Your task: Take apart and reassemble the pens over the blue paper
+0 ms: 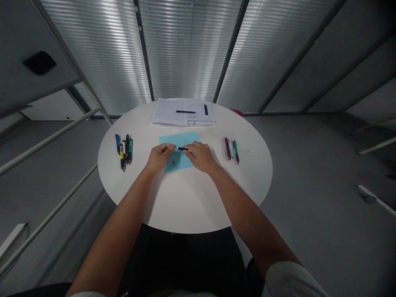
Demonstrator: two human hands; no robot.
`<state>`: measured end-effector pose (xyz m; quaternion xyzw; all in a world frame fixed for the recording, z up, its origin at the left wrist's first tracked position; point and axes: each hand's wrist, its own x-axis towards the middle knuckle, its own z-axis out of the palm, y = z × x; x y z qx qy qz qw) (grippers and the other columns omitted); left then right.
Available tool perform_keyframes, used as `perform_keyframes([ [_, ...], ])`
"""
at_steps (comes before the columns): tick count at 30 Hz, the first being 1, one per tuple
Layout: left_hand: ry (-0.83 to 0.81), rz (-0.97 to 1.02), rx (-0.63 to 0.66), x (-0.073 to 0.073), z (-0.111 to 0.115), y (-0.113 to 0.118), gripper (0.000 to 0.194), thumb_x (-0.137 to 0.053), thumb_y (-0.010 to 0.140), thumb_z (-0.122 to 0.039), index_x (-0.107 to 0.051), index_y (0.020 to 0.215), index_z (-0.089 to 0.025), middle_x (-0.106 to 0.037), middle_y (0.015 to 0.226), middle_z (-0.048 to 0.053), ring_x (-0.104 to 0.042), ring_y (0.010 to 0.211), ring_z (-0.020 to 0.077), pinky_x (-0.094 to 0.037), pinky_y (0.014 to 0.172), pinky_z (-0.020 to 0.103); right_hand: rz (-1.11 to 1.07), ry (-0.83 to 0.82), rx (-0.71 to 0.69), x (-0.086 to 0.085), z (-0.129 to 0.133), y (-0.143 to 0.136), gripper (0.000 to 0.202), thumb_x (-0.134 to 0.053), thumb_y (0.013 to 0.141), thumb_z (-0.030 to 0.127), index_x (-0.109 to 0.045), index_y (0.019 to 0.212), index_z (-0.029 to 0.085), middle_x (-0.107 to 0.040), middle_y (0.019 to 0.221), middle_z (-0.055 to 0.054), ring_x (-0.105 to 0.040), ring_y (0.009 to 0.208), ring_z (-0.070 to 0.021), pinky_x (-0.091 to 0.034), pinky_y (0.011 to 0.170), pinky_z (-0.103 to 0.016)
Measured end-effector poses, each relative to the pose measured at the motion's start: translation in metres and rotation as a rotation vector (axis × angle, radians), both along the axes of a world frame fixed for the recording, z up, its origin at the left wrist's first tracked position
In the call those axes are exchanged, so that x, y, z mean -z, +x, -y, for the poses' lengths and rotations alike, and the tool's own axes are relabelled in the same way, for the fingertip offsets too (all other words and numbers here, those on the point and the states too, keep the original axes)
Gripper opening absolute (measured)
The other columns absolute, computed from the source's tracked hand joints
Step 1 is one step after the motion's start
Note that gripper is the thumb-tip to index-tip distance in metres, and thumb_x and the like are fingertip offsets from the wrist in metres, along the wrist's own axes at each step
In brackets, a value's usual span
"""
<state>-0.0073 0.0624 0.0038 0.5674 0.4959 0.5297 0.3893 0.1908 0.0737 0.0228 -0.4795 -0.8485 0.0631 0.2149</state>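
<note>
The pen [182,149] is between the two hands, above the blue sheet [188,164], and its long axis runs across the view, from left to right, almost level. This line between the hands is the important relation: the left hand [160,158] is at one end of the pen, the right hand [201,156] at the other, so neither is clearly nearer. The left thumb and forefinger meet in a pinch around the left tip. The right fingers are bent over the other end, with the thumb below, and they have hold of it; how tightly, I cannot tell. It is also not clear if the pen is whole or in two pieces there.

Both forearms come up from the near edge of the table [185,214] and lean inward, with the backs of the hands mostly upward. A small part [174,161] lies on the sheet, on the near side of the pen, closer to the left hand than to the right one.
</note>
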Motion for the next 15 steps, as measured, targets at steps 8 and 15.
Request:
perform_keyframes([
  [8,-0.044,0.013,0.08,-0.002,0.003,0.002,0.028,-0.065,0.079,-0.036,-0.066,0.098,-0.016,-0.065,0.063,0.001,-0.056,0.058,0.0138,-0.044,0.063,0.029,-0.059,-0.005,-0.077,0.001,-0.002,0.001,0.028,-0.053,0.095,0.038,-0.068,0.118,0.031,-0.065,0.103,-0.007,-0.054,0.1,-0.0226,-0.032,0.088,-0.038],
  [15,-0.026,0.068,0.056,-0.01,0.007,0.004,0.043,-0.051,0.086,-0.054,-0.061,0.105,-0.017,-0.063,0.061,0.002,-0.055,0.058,0.0152,-0.044,0.062,0.029,-0.386,-0.194,-0.177,0.015,-0.008,-0.009,0.028,-0.048,0.097,0.034,-0.067,0.112,0.019,-0.064,0.091,-0.003,-0.056,0.084,-0.015,-0.041,0.078,-0.027],
])
